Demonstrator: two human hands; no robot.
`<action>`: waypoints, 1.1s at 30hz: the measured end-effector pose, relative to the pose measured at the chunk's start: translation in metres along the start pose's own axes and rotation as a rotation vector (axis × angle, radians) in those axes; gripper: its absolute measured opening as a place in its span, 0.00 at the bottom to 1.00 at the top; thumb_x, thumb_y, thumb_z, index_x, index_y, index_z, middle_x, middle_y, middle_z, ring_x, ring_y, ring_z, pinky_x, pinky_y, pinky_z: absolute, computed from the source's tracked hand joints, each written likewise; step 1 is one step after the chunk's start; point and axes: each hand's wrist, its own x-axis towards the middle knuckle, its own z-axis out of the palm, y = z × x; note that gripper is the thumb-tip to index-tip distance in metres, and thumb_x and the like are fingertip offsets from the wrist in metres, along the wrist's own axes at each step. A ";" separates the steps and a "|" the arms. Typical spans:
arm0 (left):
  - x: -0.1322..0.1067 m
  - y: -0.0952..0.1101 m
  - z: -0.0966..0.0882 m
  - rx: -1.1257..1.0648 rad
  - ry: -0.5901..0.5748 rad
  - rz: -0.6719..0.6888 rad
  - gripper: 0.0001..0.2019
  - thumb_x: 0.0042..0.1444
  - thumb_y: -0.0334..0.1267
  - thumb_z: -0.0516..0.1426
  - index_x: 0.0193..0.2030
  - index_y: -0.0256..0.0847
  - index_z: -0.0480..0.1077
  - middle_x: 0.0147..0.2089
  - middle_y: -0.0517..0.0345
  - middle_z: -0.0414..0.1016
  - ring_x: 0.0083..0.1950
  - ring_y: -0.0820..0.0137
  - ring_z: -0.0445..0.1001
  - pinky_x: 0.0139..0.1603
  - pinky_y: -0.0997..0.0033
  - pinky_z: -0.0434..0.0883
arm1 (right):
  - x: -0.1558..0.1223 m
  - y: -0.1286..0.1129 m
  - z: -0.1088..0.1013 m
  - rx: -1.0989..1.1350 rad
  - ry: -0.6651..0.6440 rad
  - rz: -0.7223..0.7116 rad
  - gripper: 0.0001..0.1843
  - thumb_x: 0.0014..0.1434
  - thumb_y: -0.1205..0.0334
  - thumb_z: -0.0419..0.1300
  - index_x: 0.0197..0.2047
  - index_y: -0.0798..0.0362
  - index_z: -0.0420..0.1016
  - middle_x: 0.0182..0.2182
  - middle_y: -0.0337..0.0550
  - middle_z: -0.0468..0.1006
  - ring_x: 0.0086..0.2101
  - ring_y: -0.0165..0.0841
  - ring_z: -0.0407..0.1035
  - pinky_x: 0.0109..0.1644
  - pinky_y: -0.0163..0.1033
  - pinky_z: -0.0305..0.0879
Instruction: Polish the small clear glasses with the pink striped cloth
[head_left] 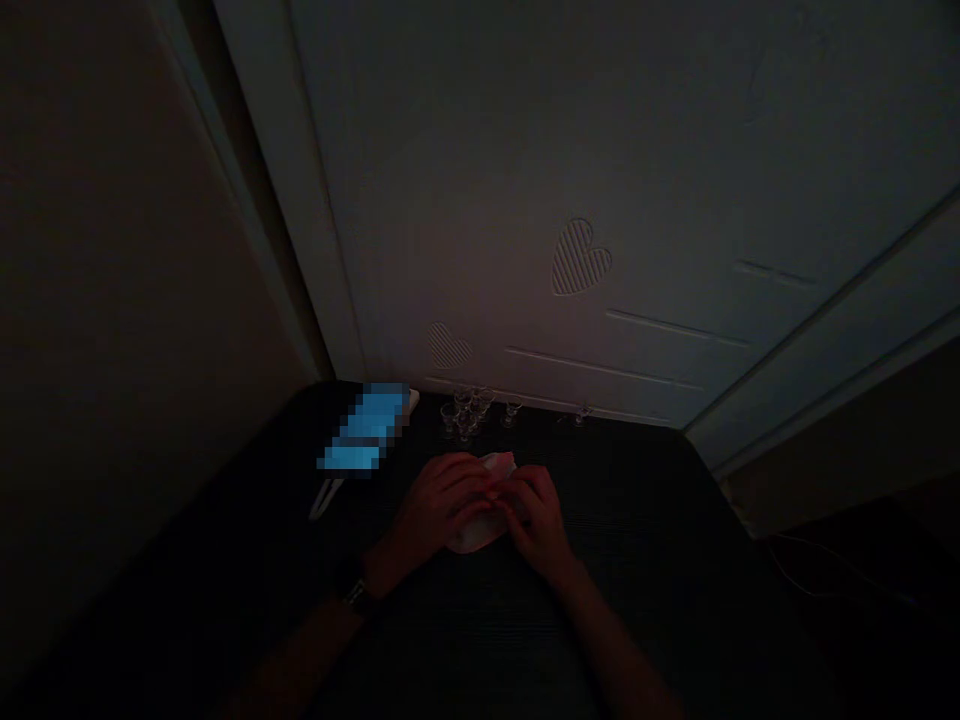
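Observation:
In the dim head view, a pale, pinkish, crumpled piece of cloth or paper (476,532) lies bunched between my hands over the dark table. My left hand (446,500), with a dark watch (355,594) on its wrist, closes on it from the left. From the right, my right hand (538,515) has its bent fingers pinched on the same piece. Whether something is wrapped inside it cannot be made out. Just beyond my hands stands a cluster of several small clear stemmed glasses (466,412).
One more small glass (511,411) stands beside the cluster, and another (581,415) farther right. A device with a blurred blue screen (367,430) lies left on the dark table (637,560), a pale loop at its near end. Behind rises a pale panel (487,250) with embossed hearts.

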 end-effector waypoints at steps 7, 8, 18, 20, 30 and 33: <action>-0.001 -0.003 0.003 0.038 0.058 0.005 0.10 0.56 0.38 0.54 0.44 0.43 0.70 0.41 0.57 0.74 0.47 0.67 0.66 0.48 0.62 0.65 | -0.001 0.003 0.001 -0.009 -0.011 0.033 0.07 0.57 0.63 0.55 0.40 0.51 0.69 0.40 0.46 0.67 0.43 0.36 0.61 0.47 0.45 0.61; 0.000 -0.003 0.003 0.046 0.070 0.004 0.10 0.56 0.37 0.54 0.44 0.43 0.70 0.41 0.57 0.74 0.46 0.68 0.66 0.47 0.63 0.66 | 0.000 0.003 0.001 -0.010 -0.029 0.037 0.06 0.57 0.62 0.55 0.40 0.51 0.69 0.41 0.46 0.67 0.44 0.36 0.61 0.48 0.46 0.61; -0.002 -0.003 0.001 0.099 0.099 -0.057 0.08 0.58 0.35 0.51 0.40 0.41 0.71 0.37 0.56 0.72 0.42 0.68 0.66 0.45 0.63 0.66 | 0.003 -0.003 0.003 -0.090 -0.120 0.000 0.16 0.54 0.61 0.58 0.47 0.51 0.66 0.50 0.48 0.64 0.50 0.39 0.58 0.52 0.48 0.58; -0.002 -0.004 0.002 0.114 0.099 -0.077 0.08 0.58 0.35 0.51 0.37 0.40 0.71 0.34 0.55 0.71 0.39 0.69 0.66 0.42 0.64 0.66 | 0.003 -0.003 0.003 -0.115 -0.133 0.014 0.20 0.53 0.59 0.59 0.50 0.51 0.64 0.50 0.49 0.64 0.49 0.40 0.58 0.52 0.48 0.58; -0.003 -0.006 0.007 0.108 0.122 -0.128 0.07 0.58 0.35 0.51 0.33 0.39 0.68 0.32 0.56 0.68 0.37 0.69 0.65 0.40 0.66 0.66 | 0.004 -0.006 0.006 -0.146 -0.223 0.019 0.22 0.51 0.54 0.61 0.48 0.51 0.64 0.52 0.48 0.63 0.50 0.40 0.57 0.52 0.50 0.54; -0.003 -0.006 0.006 0.131 0.146 -0.173 0.06 0.57 0.37 0.51 0.33 0.39 0.68 0.33 0.56 0.69 0.38 0.69 0.66 0.41 0.65 0.66 | 0.004 -0.004 0.006 -0.154 -0.158 0.073 0.16 0.53 0.59 0.59 0.45 0.52 0.64 0.47 0.47 0.66 0.48 0.39 0.58 0.51 0.48 0.55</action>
